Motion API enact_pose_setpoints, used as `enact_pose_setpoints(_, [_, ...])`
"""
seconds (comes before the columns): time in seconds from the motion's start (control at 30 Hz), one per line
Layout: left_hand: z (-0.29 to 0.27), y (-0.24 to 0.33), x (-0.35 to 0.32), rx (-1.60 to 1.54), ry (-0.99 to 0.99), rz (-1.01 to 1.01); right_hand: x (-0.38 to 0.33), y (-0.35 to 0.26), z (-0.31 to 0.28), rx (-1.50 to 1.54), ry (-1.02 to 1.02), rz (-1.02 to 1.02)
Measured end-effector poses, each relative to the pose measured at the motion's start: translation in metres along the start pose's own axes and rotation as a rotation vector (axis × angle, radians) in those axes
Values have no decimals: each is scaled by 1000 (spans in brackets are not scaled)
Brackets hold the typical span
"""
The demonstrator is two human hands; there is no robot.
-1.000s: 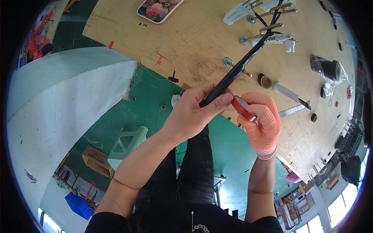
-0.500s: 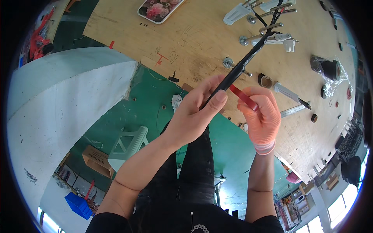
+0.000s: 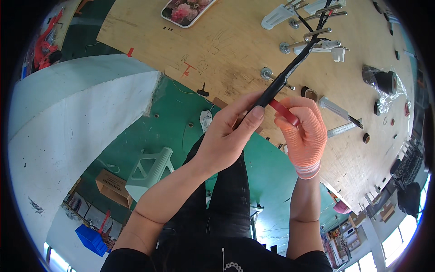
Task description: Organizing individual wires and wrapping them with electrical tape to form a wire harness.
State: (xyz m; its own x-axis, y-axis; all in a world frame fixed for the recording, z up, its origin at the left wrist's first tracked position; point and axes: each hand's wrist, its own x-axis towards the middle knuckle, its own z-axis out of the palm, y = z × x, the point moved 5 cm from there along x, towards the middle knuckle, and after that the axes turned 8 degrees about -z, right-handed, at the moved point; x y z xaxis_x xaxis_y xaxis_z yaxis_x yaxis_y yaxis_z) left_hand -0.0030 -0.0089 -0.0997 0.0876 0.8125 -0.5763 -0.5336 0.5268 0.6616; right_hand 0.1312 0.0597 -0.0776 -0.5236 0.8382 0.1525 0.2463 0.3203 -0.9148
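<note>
My bare left hand (image 3: 233, 131) is closed around the lower end of a black-wrapped wire bundle (image 3: 288, 72), its thumb lying along the near side. The bundle slants up and right to metal pegs (image 3: 317, 32) on the board, where it splits into thinner branches. My right hand (image 3: 302, 131), in an orange ribbed glove, pinches a strip of red tape (image 3: 284, 112) between thumb and fingers. The strip's upper end meets the bundle just above my left thumb. Whether a roll sits inside the gloved fingers is hidden.
White plastic holders (image 3: 277, 16) and another metal peg (image 3: 266, 73) stand on the wooden board (image 3: 217, 50). To the right are a brown tape ring (image 3: 309, 94), a steel ruler (image 3: 345, 129) and a plastic-wrapped black roll (image 3: 386, 81). A flowered tray (image 3: 185, 12) lies at the far edge.
Both hands have shifted only slightly. The gloved hand is a little higher and tilted differently, with the red tape still stretched to the bundle.
</note>
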Motion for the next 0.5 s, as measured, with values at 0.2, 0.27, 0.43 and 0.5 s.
enact_pose_setpoints(0.2, [-1,-3,0,37,92,43,5,-16,-3,-85,8,-17])
enact_pose_setpoints(0.27, [-3,0,1,214,205,163,9,-27,-3,-149,9,-23])
enact_pose_setpoints(0.43, [-3,4,1,365,273,363,39,-64,14,-494,-171,-257])
enact_pose_setpoints(0.5, [-1,4,-1,414,272,374,51,-71,33,-565,-246,-230])
